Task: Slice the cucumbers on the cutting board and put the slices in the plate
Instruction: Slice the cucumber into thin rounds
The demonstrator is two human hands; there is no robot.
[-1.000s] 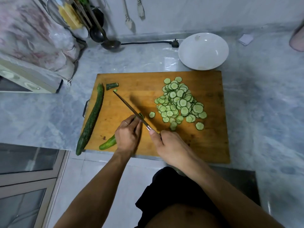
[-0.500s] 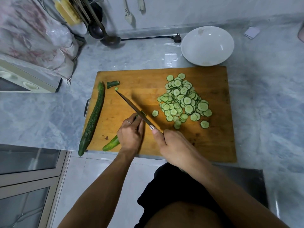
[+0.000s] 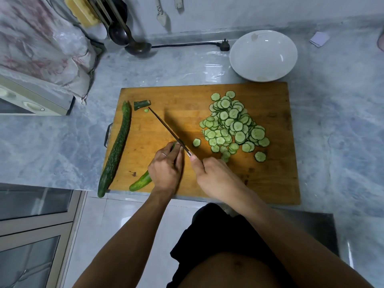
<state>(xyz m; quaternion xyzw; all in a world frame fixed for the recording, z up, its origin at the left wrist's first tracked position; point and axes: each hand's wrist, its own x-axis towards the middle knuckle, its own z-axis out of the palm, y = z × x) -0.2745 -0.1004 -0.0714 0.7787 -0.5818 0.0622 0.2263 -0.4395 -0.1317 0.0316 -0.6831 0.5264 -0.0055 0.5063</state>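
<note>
Head view: a half-cut cucumber lies on the cutting board, pinned under the left hand's curled fingers; the right hand grips the knife. Slices are piled nearby, the white plate beyond.

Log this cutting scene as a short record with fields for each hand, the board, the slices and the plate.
left hand: holds down the partly cut green cucumber
right hand: grips the thin-bladed knife
wooden cutting board: also bears a whole dark green cucumber along its left edge
heap of round cucumber slices: on the board
white round plate: beyond the board, no slices in it
</note>
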